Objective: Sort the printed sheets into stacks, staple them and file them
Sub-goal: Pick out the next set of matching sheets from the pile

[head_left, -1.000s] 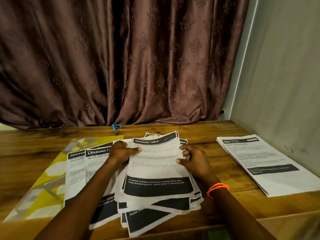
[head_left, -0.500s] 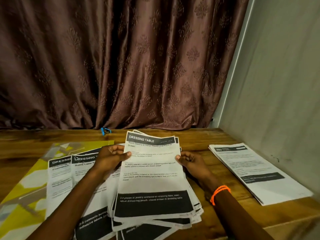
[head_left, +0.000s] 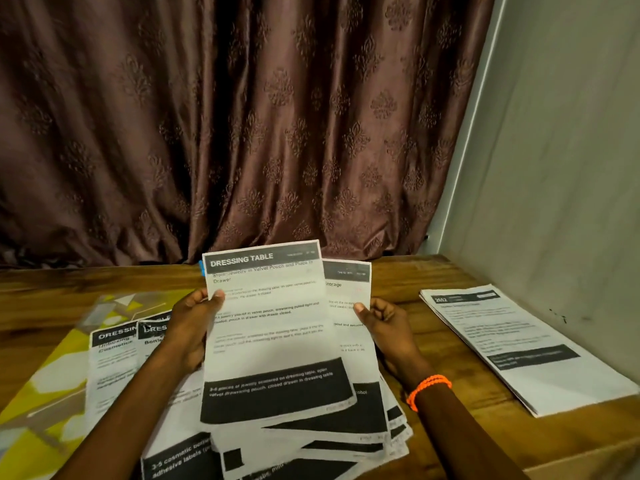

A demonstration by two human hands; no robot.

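Bare wooden tabletop (head_left: 415,282) lies open between the right hand (head_left: 384,327) and a neat white printed stack (head_left: 519,348) by the wall. The left hand (head_left: 194,327) pinches the tilted "DRESSING TABLE" sheet's (head_left: 273,327) left edge; the right hand grips the fanned black-banded sheets (head_left: 353,341) just behind it.

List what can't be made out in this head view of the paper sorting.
- Second sheet: mostly covered by the top "DRESSING TABLE" sheet.
- Small blue item: hidden behind that sheet.
- Right stack: print too blurred to read.
- Left hand fingers: behind the paper.
- Lower sheets: cut by bottom edge.
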